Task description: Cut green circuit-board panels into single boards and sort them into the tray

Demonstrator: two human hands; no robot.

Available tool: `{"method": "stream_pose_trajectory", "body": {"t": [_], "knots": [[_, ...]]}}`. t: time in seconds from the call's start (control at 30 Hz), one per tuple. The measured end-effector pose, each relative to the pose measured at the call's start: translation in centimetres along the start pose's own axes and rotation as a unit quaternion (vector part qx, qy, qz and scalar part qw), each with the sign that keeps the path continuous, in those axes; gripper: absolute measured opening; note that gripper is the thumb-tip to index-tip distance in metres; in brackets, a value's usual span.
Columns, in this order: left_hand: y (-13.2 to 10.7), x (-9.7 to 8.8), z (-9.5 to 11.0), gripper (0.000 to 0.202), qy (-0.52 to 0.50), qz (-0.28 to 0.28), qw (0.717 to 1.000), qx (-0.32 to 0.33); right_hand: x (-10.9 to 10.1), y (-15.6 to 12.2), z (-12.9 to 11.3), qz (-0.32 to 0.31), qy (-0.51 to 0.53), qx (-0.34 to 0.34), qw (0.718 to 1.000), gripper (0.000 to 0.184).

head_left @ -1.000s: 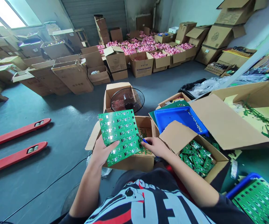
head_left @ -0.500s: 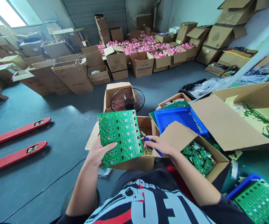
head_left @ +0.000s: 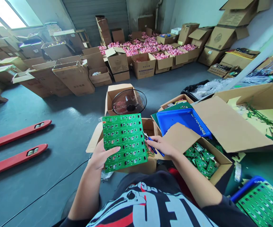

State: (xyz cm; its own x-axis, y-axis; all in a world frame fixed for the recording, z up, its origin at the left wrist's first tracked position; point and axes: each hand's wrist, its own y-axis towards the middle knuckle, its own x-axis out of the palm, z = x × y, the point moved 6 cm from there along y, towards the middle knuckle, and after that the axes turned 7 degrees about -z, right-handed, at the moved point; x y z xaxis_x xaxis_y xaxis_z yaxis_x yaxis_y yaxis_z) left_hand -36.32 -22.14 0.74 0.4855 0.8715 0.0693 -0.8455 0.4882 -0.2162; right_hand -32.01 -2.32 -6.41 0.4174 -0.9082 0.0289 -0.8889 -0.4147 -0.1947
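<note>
My left hand (head_left: 101, 156) grips a green circuit board panel (head_left: 124, 141) by its lower left edge, thumb across the front. The panel is held up over an open cardboard box (head_left: 148, 126) in front of me. My right hand (head_left: 161, 146) is closed on small blue-handled cutters (head_left: 152, 143), whose tip sits at the panel's right edge.
A box of cut green boards (head_left: 201, 159) lies to the right, with a blue tray (head_left: 183, 119) behind it. A fan (head_left: 129, 101) stands beyond the box. More green panels fill a blue tray (head_left: 263, 201) at bottom right. Red pallet jack forks (head_left: 15, 145) lie on the floor at left.
The panel has turned from tilted to nearly square with my view and dropped slightly. My right hand has brought the cutters up to the panel's right edge.
</note>
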Motion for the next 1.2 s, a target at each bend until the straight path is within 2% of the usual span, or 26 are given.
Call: {"method": "stream_pose_trajectory", "body": {"t": [0.1, 0.2, 0.37, 0.47, 0.53, 0.63, 0.77, 0.9, 1.03, 1.2], "knots": [[0.1, -0.1, 0.0, 0.054, 0.036, 0.022, 0.999, 0.009, -0.3, 0.3, 0.4, 0.039, -0.031, 0.01, 0.999, 0.041], [0.3, -0.2, 0.2, 0.048, 0.122, 0.045, 0.991, 0.033, -0.6, 0.7, 0.8, 0.076, -0.09, 0.043, 0.992, 0.039], [0.6, 0.2, 0.2, 0.042, 0.246, 0.084, 0.965, 0.046, -1.2, 1.2, 0.9, 0.165, -0.263, 0.102, 0.945, 0.04], [0.6, 0.3, 0.2, 0.041, 0.26, 0.11, 0.958, 0.05, -1.1, 1.4, 1.2, 0.177, -0.29, 0.121, 0.933, 0.04], [0.6, 0.2, 0.2, 0.039, 0.245, 0.112, 0.962, 0.05, -0.8, 1.5, 1.5, 0.163, -0.243, 0.117, 0.949, 0.039], [0.4, -0.1, 0.1, 0.04, 0.175, 0.084, 0.98, 0.037, -0.1, 1.5, 2.0, 0.11, -0.101, 0.086, 0.985, 0.036], [0.0, -0.7, -0.1, 0.048, 0.084, 0.051, 0.995, -0.002, 0.6, 1.2, 1.7, 0.026, 0.024, 0.033, 0.999, 0.039], [-0.2, -1.2, -0.4, 0.054, 0.04, 0.047, 0.998, -0.025, 0.0, 0.8, 0.7, 0.006, 0.051, -0.019, 0.999, 0.037], [-0.3, -1.0, -0.5, 0.053, 0.025, 0.014, 0.999, -0.021, -0.7, 0.6, -0.2, 0.012, 0.048, -0.03, 0.998, 0.038], [-0.7, -0.6, -0.2, 0.056, 0.028, -0.01, 1.0, -0.008, -0.4, 0.4, -1.3, -0.015, 0.023, -0.05, 0.998, 0.036]]}}
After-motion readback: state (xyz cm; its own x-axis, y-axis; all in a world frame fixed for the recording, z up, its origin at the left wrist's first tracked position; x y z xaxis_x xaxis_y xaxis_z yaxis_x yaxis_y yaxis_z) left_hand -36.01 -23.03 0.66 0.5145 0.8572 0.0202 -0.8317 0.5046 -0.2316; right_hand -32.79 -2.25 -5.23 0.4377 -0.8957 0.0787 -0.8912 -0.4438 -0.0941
